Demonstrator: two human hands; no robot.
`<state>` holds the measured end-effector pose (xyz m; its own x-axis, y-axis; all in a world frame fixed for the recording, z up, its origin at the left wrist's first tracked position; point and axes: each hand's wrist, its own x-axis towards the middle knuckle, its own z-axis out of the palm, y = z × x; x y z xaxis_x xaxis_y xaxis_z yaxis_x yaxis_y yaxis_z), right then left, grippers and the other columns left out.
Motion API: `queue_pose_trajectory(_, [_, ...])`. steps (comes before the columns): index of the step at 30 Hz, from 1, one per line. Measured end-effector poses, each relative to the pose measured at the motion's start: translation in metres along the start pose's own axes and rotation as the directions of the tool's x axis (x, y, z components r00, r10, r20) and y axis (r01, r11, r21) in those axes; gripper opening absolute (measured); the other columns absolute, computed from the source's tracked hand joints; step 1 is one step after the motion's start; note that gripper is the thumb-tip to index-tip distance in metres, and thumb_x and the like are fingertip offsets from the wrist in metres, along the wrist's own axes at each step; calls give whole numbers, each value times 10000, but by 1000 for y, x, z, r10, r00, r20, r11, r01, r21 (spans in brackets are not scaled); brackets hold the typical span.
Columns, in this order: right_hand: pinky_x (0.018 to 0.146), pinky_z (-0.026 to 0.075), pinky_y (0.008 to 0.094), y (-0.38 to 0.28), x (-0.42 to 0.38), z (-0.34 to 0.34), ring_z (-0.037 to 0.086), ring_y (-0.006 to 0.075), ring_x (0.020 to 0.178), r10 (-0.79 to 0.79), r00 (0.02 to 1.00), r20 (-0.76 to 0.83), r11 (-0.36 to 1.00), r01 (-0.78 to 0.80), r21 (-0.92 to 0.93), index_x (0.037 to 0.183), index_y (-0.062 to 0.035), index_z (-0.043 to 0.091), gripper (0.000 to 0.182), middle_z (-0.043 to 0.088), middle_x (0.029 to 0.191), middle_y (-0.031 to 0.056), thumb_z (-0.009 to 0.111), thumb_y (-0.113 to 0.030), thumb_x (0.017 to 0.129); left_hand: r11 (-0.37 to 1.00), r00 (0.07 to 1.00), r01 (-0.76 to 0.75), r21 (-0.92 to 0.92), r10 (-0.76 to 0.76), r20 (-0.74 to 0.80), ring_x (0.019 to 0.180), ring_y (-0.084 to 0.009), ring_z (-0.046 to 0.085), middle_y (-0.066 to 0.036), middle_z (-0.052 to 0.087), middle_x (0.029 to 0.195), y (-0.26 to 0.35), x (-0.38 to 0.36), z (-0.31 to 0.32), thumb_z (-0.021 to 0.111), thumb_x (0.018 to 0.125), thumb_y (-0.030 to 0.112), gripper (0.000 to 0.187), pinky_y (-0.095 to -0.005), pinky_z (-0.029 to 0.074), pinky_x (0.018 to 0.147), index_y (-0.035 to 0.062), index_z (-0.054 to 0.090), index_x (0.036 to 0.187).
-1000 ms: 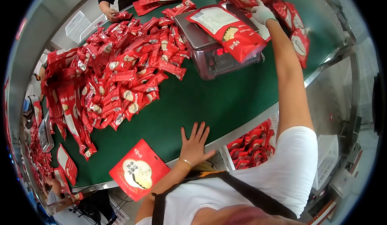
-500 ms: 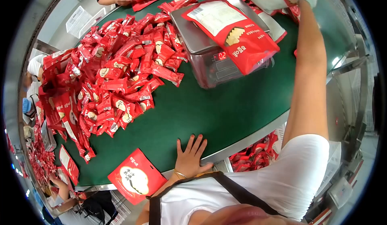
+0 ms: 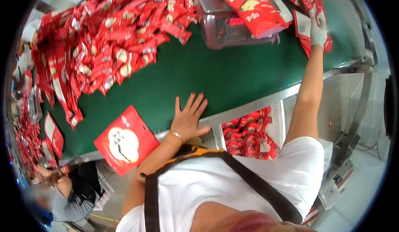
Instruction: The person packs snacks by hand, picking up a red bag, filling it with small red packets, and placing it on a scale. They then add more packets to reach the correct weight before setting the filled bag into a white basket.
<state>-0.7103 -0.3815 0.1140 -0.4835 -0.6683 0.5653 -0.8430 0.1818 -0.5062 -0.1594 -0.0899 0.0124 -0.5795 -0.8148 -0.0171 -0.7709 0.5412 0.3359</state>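
Observation:
My left hand (image 3: 188, 120) is bare and lies flat near the edge of the green table, fingers spread, holding nothing. To its left, a flat red pouch (image 3: 126, 142) with a white label hangs partly over the edge. At the far right, my gloved right hand (image 3: 318, 33) has its fingers closed on a red pouch (image 3: 312, 7), among other red and white pouches; its fingertips are partly hard to make out. A digital scale (image 3: 224, 32) with a red lit display stands between the hands, farther back. A filled-looking red pouch (image 3: 259, 14) lies tilted on top of it.
A big heap of small red packets (image 3: 120, 36) covers the table's left part. Below the edge stands a white crate (image 3: 277, 120) holding red packages. Another person (image 3: 75, 198) sits at lower left. The green tabletop (image 3: 208, 74) has a metal rim.
My right hand has come nearer from the back right, beside the scale. The view has tipped downward, so the table sits higher. My left hand stays flat on the table.

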Motion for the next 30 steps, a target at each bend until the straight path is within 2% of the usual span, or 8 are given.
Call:
queue_pose_trajectory(3, [928, 463, 339, -18, -93, -22, 611, 275, 1061, -127, 986, 110, 970, 100, 222, 1211, 55, 578, 446, 627, 1174, 180, 572, -298, 939, 1000, 1000, 1, 3, -1, -2, 1459, -295, 207, -92, 269, 1568, -1, -2, 1, 558, 760, 675, 922, -673, 87, 1111, 99, 386, 1459])
queue_pose_trajectory(4, [867, 482, 363, -60, -127, -36, 614, 257, 1004, 347, 887, 305, 713, -461, 529, 1154, 42, 582, 399, 619, 1114, 165, 545, -311, 970, 1000, 1000, -3, -6, 3, -12, 1461, -294, 202, -91, 261, 1572, -1, -5, 2, 555, 764, 676, 923, -672, 85, 1114, 105, 375, 1467])
queue_pose_trajectory(7, [1077, 359, 487, -60, -185, -31, 339, 363, 1380, 347, 620, 704, 209, -782, 587, 1453, 43, 293, 953, 375, 1463, 224, 497, -688, 877, 999, 1000, -14, 39, 14, -2, 1465, -292, 191, -87, 250, 1577, -2, -6, 3, 545, 777, 669, 910, -669, 74, 1121, 121, 358, 1479])
queue_pose_trajectory(8, [1166, 211, 523, -106, -204, -50, 182, 392, 1451, 286, 578, 764, 142, -814, 563, 1489, 62, 156, 1101, 217, 1545, 250, 513, -740, 824, 999, 1000, -17, 45, 17, -10, 1465, -292, 191, -87, 250, 1577, -2, -6, 2, 545, 777, 669, 910, -669, 74, 1121, 121, 358, 1479])
queue_pose_trajectory(14, [1109, 270, 590, -213, -184, -38, 330, 439, 1377, 242, 489, 838, -225, -812, 539, 1490, 34, 194, 1072, 311, 1513, 237, 526, -736, 822, 999, 997, -30, 38, 33, -75, 1467, -292, 178, -97, 255, 1572, -2, -11, 6, 539, 802, 643, 883, -666, 51, 1131, 111, 351, 1481])
queue_pose_trajectory(19, [965, 376, 495, -209, -142, 27, 480, 297, 1187, 129, 909, 397, 877, -291, 382, 1309, -45, 437, 608, 501, 1301, 157, 540, -473, 889, 998, 992, -53, 30, 56, -115, 1468, -277, 187, -84, 272, 1569, -7, -14, 9, 560, 793, 643, 884, -618, 47, 1159, 113, 368, 1473])
queue_pose_trajectory(27, [688, 525, 337, -223, -252, -260, 661, 186, 813, -157, 974, 164, 824, 37, 565, 957, -35, 670, 123, 707, 893, 71, 592, -109, 897, 994, 983, -90, 55, 98, -155, 1462, -265, 210, -68, 288, 1565, -12, -8, 24, 548, 792, 661, 870, -607, 70, 1160, 127, 392, 1462])
queue_pose_trajectory(30, [738, 520, 271, -131, -292, -328, 668, 141, 841, 163, 906, 391, 885, -309, 347, 1148, 4, 625, 332, 693, 1004, 83, 661, -229, 914, 990, 986, -74, 120, 90, -142, 1463, -256, 209, -56, 287, 1567, -10, -6, 27, 536, 808, 658, 852, -613, 75, 1156, 137, 387, 1465])
